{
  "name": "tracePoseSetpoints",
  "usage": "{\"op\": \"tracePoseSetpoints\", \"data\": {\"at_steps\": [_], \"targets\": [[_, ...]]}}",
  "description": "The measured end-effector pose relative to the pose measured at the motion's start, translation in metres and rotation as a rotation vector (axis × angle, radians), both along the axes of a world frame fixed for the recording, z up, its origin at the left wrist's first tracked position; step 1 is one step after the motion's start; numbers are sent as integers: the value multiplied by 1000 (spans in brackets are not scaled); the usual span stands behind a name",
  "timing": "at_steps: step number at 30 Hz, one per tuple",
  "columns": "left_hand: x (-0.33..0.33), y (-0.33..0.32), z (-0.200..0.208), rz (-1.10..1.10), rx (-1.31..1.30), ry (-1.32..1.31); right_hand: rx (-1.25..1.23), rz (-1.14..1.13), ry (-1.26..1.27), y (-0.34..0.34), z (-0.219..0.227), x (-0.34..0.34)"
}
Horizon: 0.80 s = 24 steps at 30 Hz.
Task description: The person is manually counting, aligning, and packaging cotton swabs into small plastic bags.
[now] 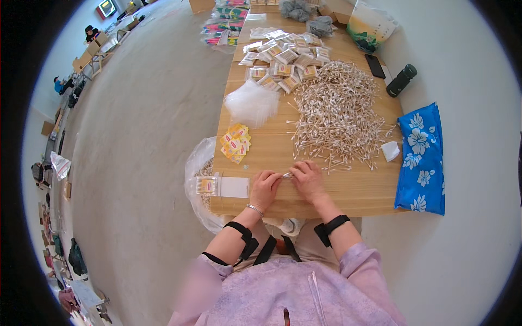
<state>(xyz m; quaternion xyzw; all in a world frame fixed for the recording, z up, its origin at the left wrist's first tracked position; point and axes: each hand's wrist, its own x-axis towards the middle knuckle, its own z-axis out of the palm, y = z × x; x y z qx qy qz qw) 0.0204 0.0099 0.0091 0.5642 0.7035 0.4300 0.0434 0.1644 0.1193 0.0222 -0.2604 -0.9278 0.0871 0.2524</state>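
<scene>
Between my two hands, at the near edge of the long pale wooden surface [326, 190], lies a small bundle of thin white-tipped cotton swabs [287, 175]. I hold it low against the wood, which I judge steadies the sticks so they line up. My left hand [264, 187] rests knuckles-up with its fingers curled together onto one end of the bundle; my right hand [308, 180] pinches the other end, its fingers drawn close rather than spread.

Just beyond the bundle spreads the big loose heap of the same swabs [337, 117], near enough that the right hand can draw from it without stretching. Left of the bundle, at the surface's corner, sits a filled clear packet of swabs with a white flap [222, 186]. Farther from the bundle, left of the heap, are a small stack of yellow printed cards [235, 143] and a pile of clear plastic bags [251, 103], and past those a spread of finished packets [285, 60]. Right of the heap, a blue flowered cloth bag [421, 157] hangs at the surface's edge, well apart from the bundle.
</scene>
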Motion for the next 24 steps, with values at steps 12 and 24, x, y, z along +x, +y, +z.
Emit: {"op": "tracePoseSetpoints", "data": {"at_steps": [12, 24], "targets": [[-5, -3, -3, 7, 2, 0, -125, -187, 30, 2, -3, 25], [-8, -5, -4, -134, -11, 59, -49, -443, -1, 18, -16, 25]]}}
